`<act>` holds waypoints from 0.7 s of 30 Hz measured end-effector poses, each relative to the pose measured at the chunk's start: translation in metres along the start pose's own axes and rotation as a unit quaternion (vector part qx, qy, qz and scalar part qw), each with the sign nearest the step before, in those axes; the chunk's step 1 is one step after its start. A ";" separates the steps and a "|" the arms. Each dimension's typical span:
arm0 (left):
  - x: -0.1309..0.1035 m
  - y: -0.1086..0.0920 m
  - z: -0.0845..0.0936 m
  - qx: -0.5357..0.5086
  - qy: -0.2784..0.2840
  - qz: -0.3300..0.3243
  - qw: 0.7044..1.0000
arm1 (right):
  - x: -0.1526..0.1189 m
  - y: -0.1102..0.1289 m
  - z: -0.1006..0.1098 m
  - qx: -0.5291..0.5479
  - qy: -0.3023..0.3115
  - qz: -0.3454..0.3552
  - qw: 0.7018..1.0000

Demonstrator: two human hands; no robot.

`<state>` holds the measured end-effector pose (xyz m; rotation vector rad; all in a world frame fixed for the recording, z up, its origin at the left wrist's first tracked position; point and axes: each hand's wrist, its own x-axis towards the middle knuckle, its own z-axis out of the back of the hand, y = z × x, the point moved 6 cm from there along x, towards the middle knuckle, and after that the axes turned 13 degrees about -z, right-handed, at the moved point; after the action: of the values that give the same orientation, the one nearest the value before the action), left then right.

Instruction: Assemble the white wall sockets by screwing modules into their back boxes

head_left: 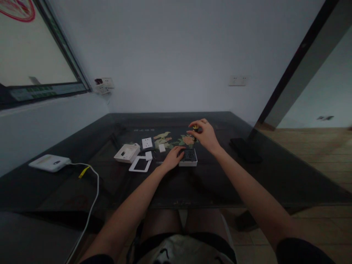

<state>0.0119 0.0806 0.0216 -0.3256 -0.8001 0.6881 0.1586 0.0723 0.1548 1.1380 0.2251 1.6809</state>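
My right hand (205,135) pinches the yellow-and-black handle of a screwdriver (195,128). It is held upright, and its shaft points down at the wall socket (189,156), whose black back faces up within a white frame. The tip is too dark to make out. Fingers of my left hand (173,157) curl over the left side of this socket and hold it on the table. Left of that hand lie a small white block (162,148), a white socket faceplate (147,143) and an empty white cover frame (132,168) with another small white piece (149,156) on it.
A white open box (124,158) sits left of the frame. Farther left is a white device (50,162) with a white cable (96,190) running off the front edge. A dark flat object (245,150) lies on the right of the black table (220,187). A wall rises behind.
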 end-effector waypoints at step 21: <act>0.000 0.002 -0.001 -0.002 0.002 -0.005 1.000 | -0.004 -0.009 -0.006 0.000 -0.027 -0.001 1.000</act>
<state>0.0116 0.0823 0.0195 -0.3269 -0.7999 0.6760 0.1601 0.0752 0.1437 1.1816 0.1923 1.6454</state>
